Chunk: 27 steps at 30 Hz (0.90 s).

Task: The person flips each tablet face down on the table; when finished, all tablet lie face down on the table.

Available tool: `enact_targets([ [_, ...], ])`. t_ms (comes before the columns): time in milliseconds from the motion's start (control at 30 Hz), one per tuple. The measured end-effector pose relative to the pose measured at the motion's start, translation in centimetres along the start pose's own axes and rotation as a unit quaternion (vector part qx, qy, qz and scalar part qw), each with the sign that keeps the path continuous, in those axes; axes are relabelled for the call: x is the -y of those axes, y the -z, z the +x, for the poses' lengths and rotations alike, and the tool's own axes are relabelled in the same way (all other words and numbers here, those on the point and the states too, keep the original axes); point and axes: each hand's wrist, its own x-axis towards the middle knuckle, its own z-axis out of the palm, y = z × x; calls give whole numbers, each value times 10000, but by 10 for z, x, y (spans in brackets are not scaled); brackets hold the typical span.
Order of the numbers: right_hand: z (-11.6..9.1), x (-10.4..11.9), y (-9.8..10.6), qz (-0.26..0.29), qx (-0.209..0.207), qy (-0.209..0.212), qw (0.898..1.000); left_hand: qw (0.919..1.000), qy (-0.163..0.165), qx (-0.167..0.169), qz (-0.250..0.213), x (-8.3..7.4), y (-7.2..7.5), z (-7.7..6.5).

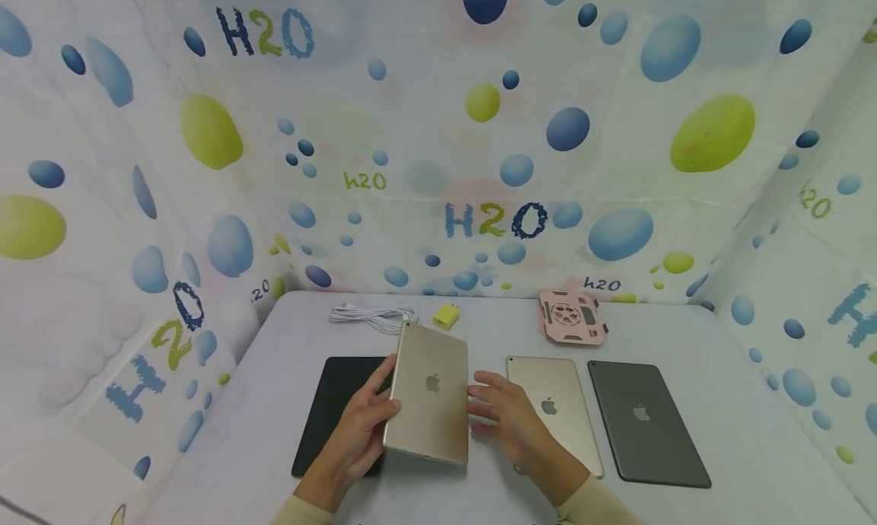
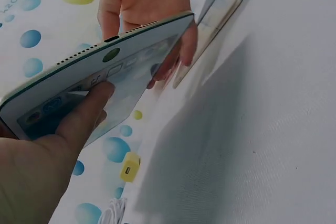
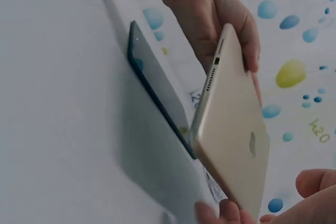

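Observation:
A gold tablet (image 1: 428, 396) with an apple mark on its back is tilted up above the table. My left hand (image 1: 359, 422) grips it by its left side. In the left wrist view the thumb (image 2: 89, 108) lies across the lit screen, which shows icons. My right hand (image 1: 507, 415) is at the tablet's right edge with its fingers extended; whether they touch it I cannot tell. Under the left hand lies a black tablet (image 1: 336, 403), screen up. A second gold tablet (image 1: 548, 388) lies back up, partly covered by the right forearm.
A dark grey tablet (image 1: 647, 422) lies back up at the right. Toward the back of the white table (image 1: 260, 434) are a coiled white cable (image 1: 373, 316), a yellow charger plug (image 1: 447, 316) and a pink case-like plate (image 1: 572, 317). Patterned sheets hang around the table.

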Motion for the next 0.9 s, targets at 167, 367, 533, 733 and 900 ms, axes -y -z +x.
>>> enact_targets([
  [167, -4, 2, 4, 134, -123, 37, 9998, 9983, 70, -241, 525, 2, 1, 5],
  [367, -7, 2, 6, -110, -178, 93, 9997, 9816, 404, -477, 1804, 1, 4, 8],
  [533, -9, 0, 5, -254, -252, 221, 9991, 9593, 444, -661, 2711, 3, 6, 9],
  [733, -10, -2, 5, -352, -330, 274, 9985, 9421, 388, -867, 3214, 15, 6, 13],
  [900, -10, -2, 8, -329, -359, 267, 9985, 9253, 369, -992, 3642, 23, 4, 18],
])
